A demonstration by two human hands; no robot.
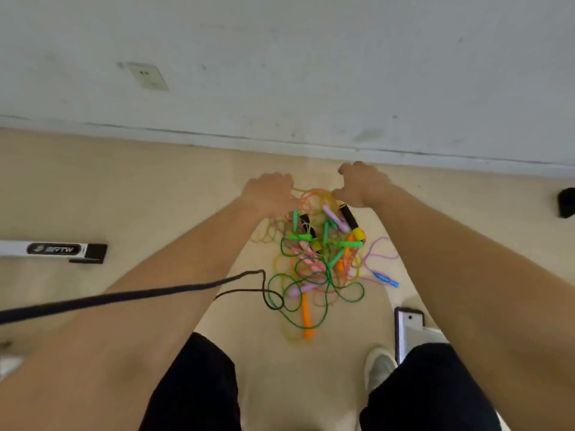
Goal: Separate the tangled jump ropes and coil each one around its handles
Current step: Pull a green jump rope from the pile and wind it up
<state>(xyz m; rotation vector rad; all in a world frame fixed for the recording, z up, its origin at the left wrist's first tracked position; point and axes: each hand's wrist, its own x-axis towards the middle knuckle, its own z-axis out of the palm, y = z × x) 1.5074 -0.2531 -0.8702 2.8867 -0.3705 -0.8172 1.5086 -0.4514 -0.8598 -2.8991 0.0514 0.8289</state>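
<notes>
**A:** From the head view, how far along is the job?

**B:** Hardly begun, by the look of it. The jump ropes (320, 259) lie in one tangled heap on the beige floor (155, 188), near the foot of the white wall (311, 57) and between the person's forearms. No rope lies apart and none is coiled. A green handle (348, 244), an orange handle (306, 318), a black-and-yellow handle (351, 220) and a blue handle (385, 279) all sit among crossed cords. Everything is left to do: the separating, then the coiling of each rope.

**A:** And the hands?

**B:** Both reach to the heap's far edge. The left hand (270, 194) shows its back, knuckles bent down over the orange loops. The right hand (362, 185) does likewise, thumb beside the cords. The fingertips are hidden, so whether either pinches a cord cannot be told.

**A:** Any writing?

**B:** A white-and-black bar (56, 249) on the floor at the left carries a dark label with pale letters, too blurred to read for certain. A black cable (124, 295) crosses the left forearm toward the heap. The wall socket (148, 76) bears nothing legible.
</notes>
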